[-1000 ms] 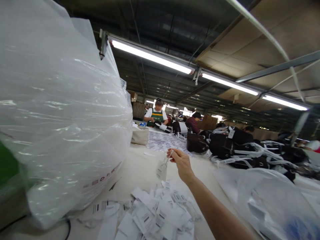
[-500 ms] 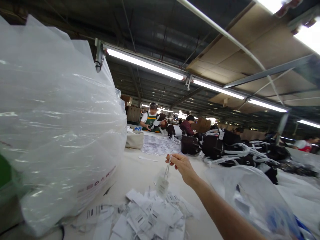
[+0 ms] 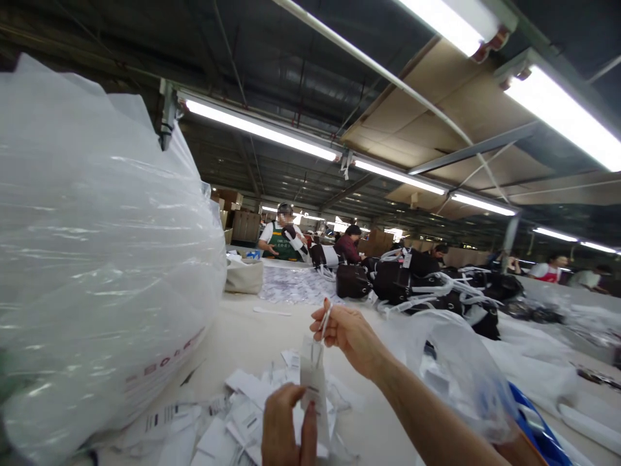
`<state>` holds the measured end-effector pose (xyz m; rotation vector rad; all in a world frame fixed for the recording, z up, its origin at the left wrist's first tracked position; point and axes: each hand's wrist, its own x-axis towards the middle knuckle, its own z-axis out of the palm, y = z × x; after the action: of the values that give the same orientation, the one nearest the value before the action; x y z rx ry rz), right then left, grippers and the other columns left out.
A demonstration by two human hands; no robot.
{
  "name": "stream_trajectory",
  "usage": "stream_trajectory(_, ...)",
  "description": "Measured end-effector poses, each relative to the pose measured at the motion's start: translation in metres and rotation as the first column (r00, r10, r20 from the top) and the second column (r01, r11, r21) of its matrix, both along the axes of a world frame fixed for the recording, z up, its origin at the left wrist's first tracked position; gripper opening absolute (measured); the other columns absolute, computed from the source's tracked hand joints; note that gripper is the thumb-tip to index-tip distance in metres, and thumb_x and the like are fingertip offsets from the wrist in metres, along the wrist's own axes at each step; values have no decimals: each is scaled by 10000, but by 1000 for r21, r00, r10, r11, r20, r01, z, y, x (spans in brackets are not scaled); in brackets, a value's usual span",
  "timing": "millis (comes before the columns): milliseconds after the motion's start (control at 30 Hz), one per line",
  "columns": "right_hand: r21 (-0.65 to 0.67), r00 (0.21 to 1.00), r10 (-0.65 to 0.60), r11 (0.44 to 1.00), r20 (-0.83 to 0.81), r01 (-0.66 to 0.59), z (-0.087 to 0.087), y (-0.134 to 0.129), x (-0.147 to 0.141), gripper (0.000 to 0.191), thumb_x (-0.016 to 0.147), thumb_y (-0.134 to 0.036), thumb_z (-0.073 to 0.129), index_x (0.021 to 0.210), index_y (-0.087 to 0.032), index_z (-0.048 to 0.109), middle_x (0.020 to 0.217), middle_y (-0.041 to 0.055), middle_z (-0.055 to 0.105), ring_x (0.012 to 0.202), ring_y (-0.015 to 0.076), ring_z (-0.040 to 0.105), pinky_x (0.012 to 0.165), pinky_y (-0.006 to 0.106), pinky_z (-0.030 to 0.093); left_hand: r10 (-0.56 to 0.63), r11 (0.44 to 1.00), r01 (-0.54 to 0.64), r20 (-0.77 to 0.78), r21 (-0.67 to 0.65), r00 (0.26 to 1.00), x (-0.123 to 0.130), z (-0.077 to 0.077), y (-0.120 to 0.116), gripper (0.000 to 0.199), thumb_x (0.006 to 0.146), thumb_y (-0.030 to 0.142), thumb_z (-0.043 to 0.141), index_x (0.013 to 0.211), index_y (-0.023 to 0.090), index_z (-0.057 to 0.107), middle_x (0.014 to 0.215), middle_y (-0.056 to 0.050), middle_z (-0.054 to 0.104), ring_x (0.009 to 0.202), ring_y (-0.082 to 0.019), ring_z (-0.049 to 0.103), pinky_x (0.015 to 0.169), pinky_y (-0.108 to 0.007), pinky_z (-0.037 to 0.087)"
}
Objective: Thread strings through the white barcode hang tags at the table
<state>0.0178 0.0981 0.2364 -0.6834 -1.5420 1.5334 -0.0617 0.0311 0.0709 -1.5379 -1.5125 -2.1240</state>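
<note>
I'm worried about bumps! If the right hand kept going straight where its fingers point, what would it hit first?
Probably the beige bin across the table, ahead and left of the right hand. Depth is unclear, so it might pass over.

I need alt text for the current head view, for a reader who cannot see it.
A person's right hand pinches the string of a white tag while the left hand is at its lower part, by a pile of tags on a pale table. A large plastic bag fills the left side; dark bags and co-workers are beyond.
</note>
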Motion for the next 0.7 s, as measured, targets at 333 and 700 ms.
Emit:
stream_trajectory(333, -129, 995, 94, 987, -16, -95, -8, -31, 9, 462, 673, -560, 639, 735, -102, 632, 631, 41, 652, 501, 100, 584, 487, 207, 320, -626, 636, 771, 603, 29, 494, -17, 53, -5, 496, 506, 372, 806, 928, 178, 631, 788, -25, 678, 712, -190, 572, 668, -284, 387)
stream_trajectory(700, -227, 1000, -18, 974, -6, 16, -37, -21, 23, 327, 491, -142, 578, 816, -135, 610, 788, 45, 626, 649, 154, 604, 593, 265, 403, -541, 615, 786, 761, 69, 357, -12, 65, -15, 299, 450, 291, 828, 698, 172, 710, 547, 29, 621, 510, -110, 498, 556, -236, 363)
